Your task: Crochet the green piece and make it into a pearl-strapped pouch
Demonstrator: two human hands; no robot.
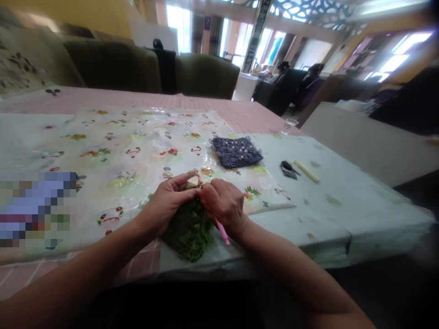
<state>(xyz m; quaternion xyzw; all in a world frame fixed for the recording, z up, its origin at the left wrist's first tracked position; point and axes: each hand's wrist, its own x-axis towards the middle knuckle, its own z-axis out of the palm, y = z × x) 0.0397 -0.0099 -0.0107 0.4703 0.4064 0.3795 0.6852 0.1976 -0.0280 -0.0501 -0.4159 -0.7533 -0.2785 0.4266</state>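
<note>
A dark green crocheted piece [192, 230] hangs below my two hands at the near edge of the table. My left hand [168, 198] pinches its top edge between thumb and fingers. Closed around a pink crochet hook [222, 232], my right hand [223, 201] touches the same edge; the hook's handle sticks out below the palm and its shaft shows near my left fingertips. The hook's tip is too small to make out. Beyond my hands lies a grey-blue knitted piece [236, 152] with white beads.
Small black scissors [288, 169] and a cream stick [306, 171] lie to the right. A clear cup [291, 123] stands at the far right edge. Fruit-patterned plastic [137, 137] covers the table's left part. Chairs [206, 75] and people are beyond.
</note>
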